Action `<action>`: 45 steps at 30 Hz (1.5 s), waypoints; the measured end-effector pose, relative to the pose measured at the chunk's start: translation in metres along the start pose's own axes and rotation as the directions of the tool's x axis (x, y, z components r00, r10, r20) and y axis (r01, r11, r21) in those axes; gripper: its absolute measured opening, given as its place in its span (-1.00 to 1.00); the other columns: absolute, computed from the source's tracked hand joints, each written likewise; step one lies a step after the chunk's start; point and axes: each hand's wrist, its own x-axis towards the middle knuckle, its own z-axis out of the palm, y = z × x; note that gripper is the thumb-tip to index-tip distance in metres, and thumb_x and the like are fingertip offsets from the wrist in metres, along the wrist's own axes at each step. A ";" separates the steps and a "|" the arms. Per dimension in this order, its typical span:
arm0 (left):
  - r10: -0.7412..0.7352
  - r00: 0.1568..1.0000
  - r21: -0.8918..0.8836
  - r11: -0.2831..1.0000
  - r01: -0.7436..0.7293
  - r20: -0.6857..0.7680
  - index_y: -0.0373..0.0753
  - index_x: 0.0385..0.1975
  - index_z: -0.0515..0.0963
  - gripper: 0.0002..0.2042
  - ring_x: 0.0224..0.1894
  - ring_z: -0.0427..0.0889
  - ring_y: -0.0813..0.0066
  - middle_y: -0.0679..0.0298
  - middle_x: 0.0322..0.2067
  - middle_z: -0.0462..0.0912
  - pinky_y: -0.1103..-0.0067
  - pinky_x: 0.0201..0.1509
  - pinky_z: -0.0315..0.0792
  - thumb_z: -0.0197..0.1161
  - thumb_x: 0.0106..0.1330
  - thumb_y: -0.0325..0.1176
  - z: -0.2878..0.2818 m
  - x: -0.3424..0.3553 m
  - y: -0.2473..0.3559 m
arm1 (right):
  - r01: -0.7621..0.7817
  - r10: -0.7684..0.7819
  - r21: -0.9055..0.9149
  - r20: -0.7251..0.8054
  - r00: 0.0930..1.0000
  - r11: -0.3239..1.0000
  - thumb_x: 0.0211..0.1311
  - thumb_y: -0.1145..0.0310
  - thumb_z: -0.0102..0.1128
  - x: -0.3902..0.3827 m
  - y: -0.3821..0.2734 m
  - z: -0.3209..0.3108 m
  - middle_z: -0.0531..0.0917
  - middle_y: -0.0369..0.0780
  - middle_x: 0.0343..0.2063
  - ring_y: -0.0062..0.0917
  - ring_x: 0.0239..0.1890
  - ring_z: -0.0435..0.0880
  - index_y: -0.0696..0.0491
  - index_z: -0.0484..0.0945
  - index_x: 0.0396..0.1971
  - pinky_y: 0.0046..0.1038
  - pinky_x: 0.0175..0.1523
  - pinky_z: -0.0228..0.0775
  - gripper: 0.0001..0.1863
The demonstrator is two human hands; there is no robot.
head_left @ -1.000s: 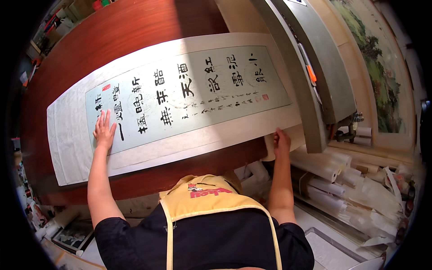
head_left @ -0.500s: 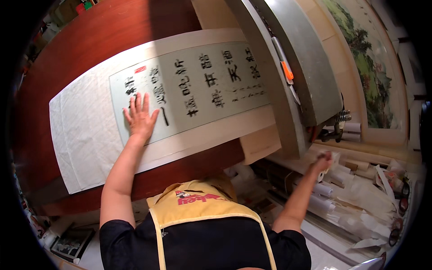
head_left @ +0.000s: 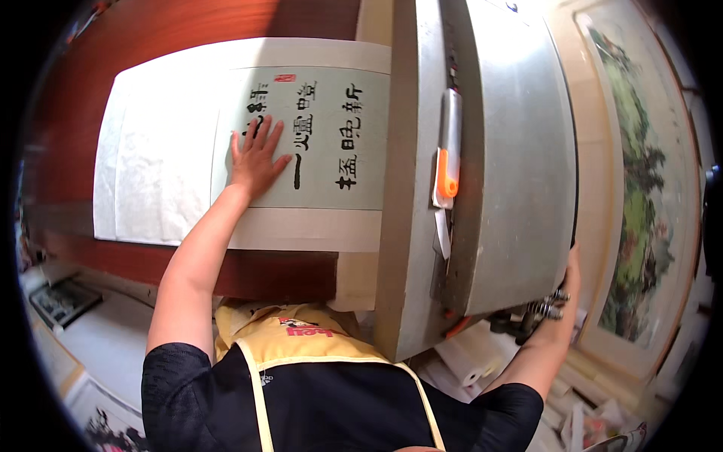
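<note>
My left hand (head_left: 260, 160) lies flat with spread fingers on the pale green calligraphy sheet (head_left: 324, 188). Bold black brush characters and a small red seal mark the sheet, which sits in a long white paper mount (head_left: 154, 151). The mount's right part passes out of sight at a big grey metal machine (head_left: 520, 166). My right arm reaches around the machine's far right side. Only part of my right hand (head_left: 574, 273) shows at that edge, and its fingers are hidden.
On the machine's ledge lies a utility knife (head_left: 450, 143) with an orange end. Red-brown tabletop (head_left: 181, 75) surrounds the mount. A landscape painting (head_left: 640, 218) hangs at the right. Paper rolls (head_left: 471, 365) lie below the machine, beside metal springs (head_left: 546, 307). A framed picture (head_left: 66, 303) rests lower left.
My right hand has moved from above the paper rolls up to the machine's right side. The view has turned and shifted right. My left hand stays flat on the calligraphy sheet.
</note>
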 end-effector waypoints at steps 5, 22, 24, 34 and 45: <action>-0.074 0.997 0.102 0.992 0.074 0.001 0.12 0.54 -0.02 -0.29 0.59 -0.17 0.25 0.33 0.56 -0.09 -0.03 0.55 -0.34 -0.04 0.46 0.19 -0.019 -0.022 -0.018 | -0.080 0.122 -0.142 0.324 0.938 0.987 0.33 0.05 0.22 0.006 -0.044 0.074 0.58 0.03 0.13 -0.02 0.16 0.56 0.07 0.42 0.20 -0.07 0.18 0.39 -0.44; -0.025 0.973 -0.101 0.995 0.001 -0.229 -0.05 0.51 0.07 -0.23 0.55 -0.06 0.12 0.17 0.52 -0.02 -0.08 0.53 -0.27 0.00 0.41 0.23 0.005 -0.017 -0.022 | -0.080 -0.287 -0.626 -0.462 0.839 0.776 0.44 -0.15 -0.03 -0.134 -0.253 -0.223 0.48 -0.05 0.25 -0.10 0.23 0.49 0.16 0.47 0.19 -0.11 0.25 0.33 -0.34; -0.052 0.926 -0.333 0.939 -0.082 -0.373 -0.13 0.48 0.13 -0.25 0.52 -0.01 0.00 0.04 0.48 0.04 -0.02 0.54 -0.22 0.09 0.41 0.15 0.008 -0.020 -0.030 | 0.060 -0.453 -0.729 -0.357 0.817 0.682 0.46 -0.11 -0.02 -0.179 -0.319 -0.228 0.31 -0.15 0.40 -0.18 0.36 0.35 0.16 0.45 0.23 -0.12 0.36 0.22 -0.36; 0.000 0.912 -0.405 0.896 -0.183 -0.411 -0.16 0.39 0.30 -0.41 0.50 -0.02 -0.05 0.05 0.46 0.10 0.04 0.54 -0.29 0.11 0.45 -0.01 -0.049 -0.172 -0.141 | 0.323 -0.374 -0.380 -0.067 0.925 0.867 0.26 0.22 0.29 -0.351 -0.528 -0.093 -0.06 -0.24 0.55 -0.16 0.58 -0.12 -0.04 0.19 0.45 0.20 0.51 -0.19 -0.23; -0.184 0.950 0.029 0.980 0.197 -0.251 -0.07 0.50 0.13 -0.31 0.55 -0.09 -0.01 0.16 0.52 0.03 -0.06 0.53 -0.25 -0.02 0.46 0.13 -0.043 -0.288 -0.273 | 0.504 -0.508 -0.086 -0.245 0.825 0.860 0.15 -0.12 0.38 -0.415 -0.558 0.107 -0.24 -0.01 0.54 0.06 0.55 -0.24 -0.18 -0.11 0.54 0.32 0.46 -0.31 0.09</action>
